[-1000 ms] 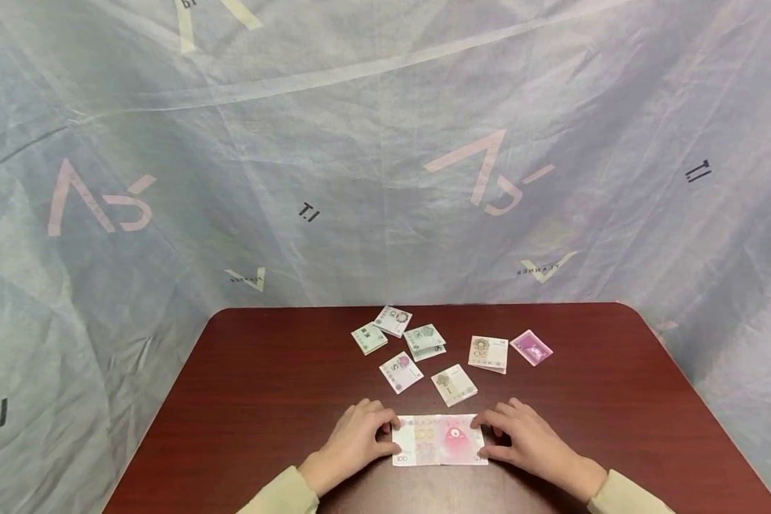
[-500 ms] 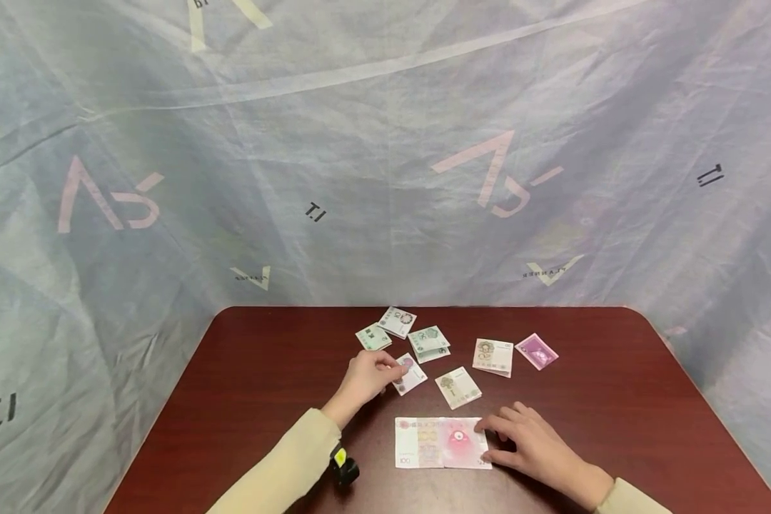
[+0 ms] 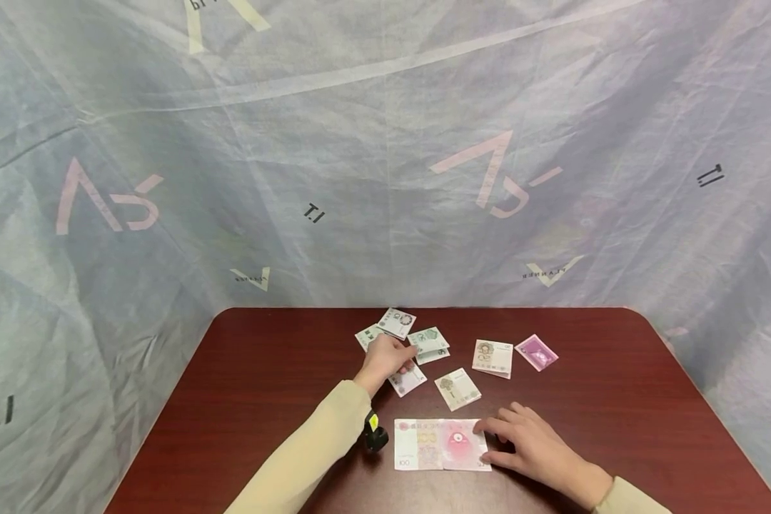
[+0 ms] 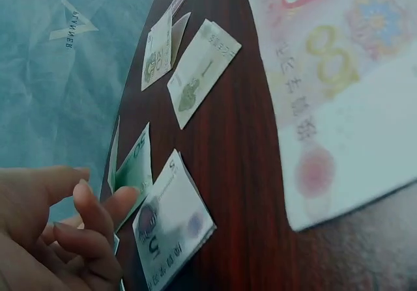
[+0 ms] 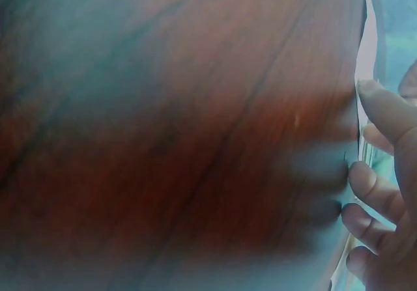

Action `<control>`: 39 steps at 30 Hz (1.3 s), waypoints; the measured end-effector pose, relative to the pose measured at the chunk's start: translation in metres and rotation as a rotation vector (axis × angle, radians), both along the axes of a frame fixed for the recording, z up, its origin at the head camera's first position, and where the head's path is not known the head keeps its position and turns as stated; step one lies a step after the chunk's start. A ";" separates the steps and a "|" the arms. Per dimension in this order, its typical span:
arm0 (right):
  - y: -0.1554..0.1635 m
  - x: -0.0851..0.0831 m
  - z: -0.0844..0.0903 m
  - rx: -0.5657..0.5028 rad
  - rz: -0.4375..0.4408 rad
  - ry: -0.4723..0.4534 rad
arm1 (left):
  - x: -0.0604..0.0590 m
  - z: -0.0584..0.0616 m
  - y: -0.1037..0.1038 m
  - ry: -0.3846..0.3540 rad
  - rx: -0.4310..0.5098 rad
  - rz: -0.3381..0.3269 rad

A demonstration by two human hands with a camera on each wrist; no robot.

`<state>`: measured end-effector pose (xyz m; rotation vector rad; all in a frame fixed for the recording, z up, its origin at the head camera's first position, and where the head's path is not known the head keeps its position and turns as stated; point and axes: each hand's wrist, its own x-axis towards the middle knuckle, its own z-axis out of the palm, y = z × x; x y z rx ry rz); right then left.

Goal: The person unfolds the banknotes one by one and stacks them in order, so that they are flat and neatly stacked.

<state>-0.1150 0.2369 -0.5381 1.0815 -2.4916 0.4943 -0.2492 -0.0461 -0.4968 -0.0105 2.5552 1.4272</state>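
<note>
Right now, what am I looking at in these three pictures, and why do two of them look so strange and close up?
They show a person's two hands at a dark red table. The wide picture comes from a camera on the person's head. The two close, blurry ones come from small cameras strapped to each wrist, so everything looks huge.

The right hand rests on the edge of a big pink banknote lying flat. The left hand reaches over several small folded banknotes scattered farther back; its fingers are bent above them, and whether they touch one I cannot tell. A wrinkled grey sheet hangs behind the table.
</note>
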 end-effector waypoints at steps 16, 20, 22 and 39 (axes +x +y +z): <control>-0.001 -0.001 -0.001 0.018 0.007 0.006 | -0.011 -0.010 0.013 -0.131 0.226 0.088; -0.001 0.001 0.000 0.023 0.001 0.004 | -0.011 -0.012 0.016 -0.159 0.332 0.107; -0.001 0.001 0.000 0.030 0.000 0.003 | -0.011 -0.013 0.017 -0.162 0.363 0.105; -0.003 0.002 0.003 0.050 -0.002 0.011 | -0.002 -0.005 0.008 0.143 0.090 -0.058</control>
